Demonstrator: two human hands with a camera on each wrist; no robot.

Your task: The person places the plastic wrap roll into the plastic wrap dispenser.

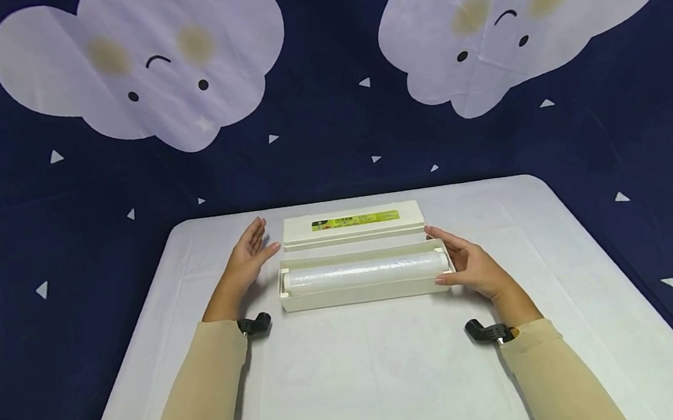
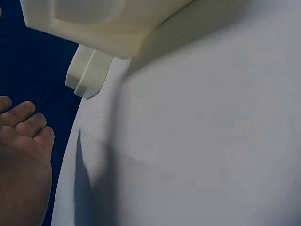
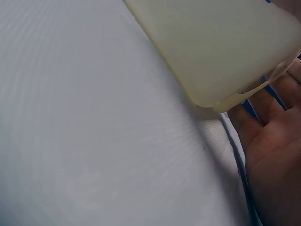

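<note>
A long cream cling film box [image 1: 370,294] lies without its lid on the table, with a roll of clear film [image 1: 368,272] inside. My right hand [image 1: 472,267] holds the box's right end, thumb at the front wall and fingers round behind. In the right wrist view the palm [image 3: 277,150] faces the end of the box [image 3: 216,52]. Just off the left end, my left hand [image 1: 246,257] is held with fingers extended and thumb pointing toward the box. Behind the box rests its cream lid [image 1: 298,231], which carries a green and yellow label [image 1: 355,220].
The white table [image 1: 379,376] has rounded far corners. Behind it hangs a dark blue cloth [image 1: 331,162] printed with pale clouds and small triangles. A black wrist camera [image 1: 255,324] sits on the left wrist, another wrist camera [image 1: 488,331] on the right.
</note>
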